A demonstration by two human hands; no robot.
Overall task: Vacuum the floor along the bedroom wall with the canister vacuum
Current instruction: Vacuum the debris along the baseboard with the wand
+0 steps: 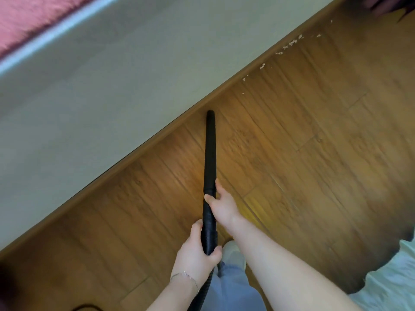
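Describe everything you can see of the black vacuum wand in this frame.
The vacuum wand is a plain matte black tube, plastic by its look, tapering slightly toward a tip with no floor head. It slants down toward the wooden floor, tip close to the baseboard. Its near end joins a ribbed black hose. The right hand grips the joint; the left hand grips the hose behind it.
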